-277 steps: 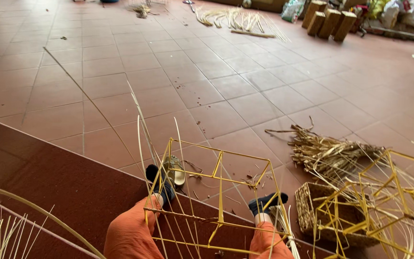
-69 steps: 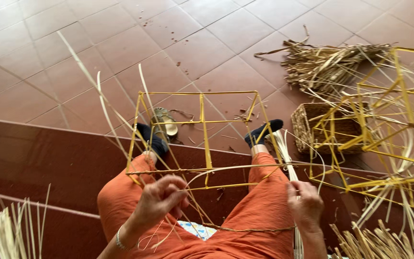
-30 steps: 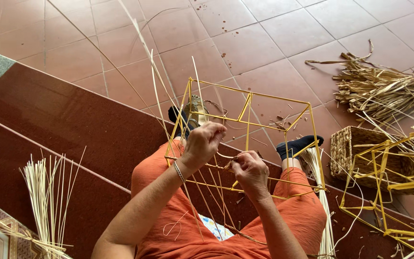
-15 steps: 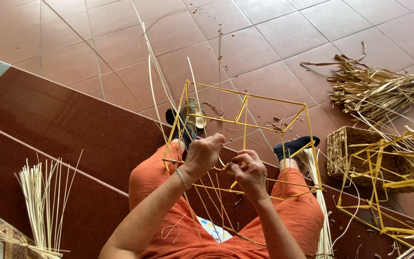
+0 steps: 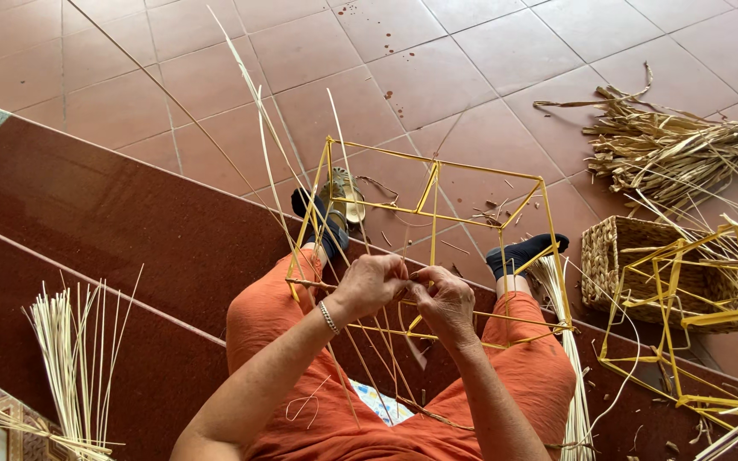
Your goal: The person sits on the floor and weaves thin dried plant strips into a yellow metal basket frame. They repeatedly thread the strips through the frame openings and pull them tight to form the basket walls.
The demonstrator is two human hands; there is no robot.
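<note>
Now that the right hand (image 5: 444, 300) has come up beside the left hand (image 5: 371, 286), both pinch a pale strand at the yellow wire frame (image 5: 424, 248) resting over the knees, weaving underway

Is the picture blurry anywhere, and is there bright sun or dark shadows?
Head view: sharp nearly everywhere; the left hand, right hand and yellow frame look crisp. Light is soft and even, shadows faint. The dark red step shows a dull sheen, no harsh glare. Straight tile lines bend slightly near the edges.

hands: left (image 5: 369, 286) and right (image 5: 444, 300) pinch straw strand (image 5: 279, 154) | on yellow wire frame (image 5: 437, 183)
</note>
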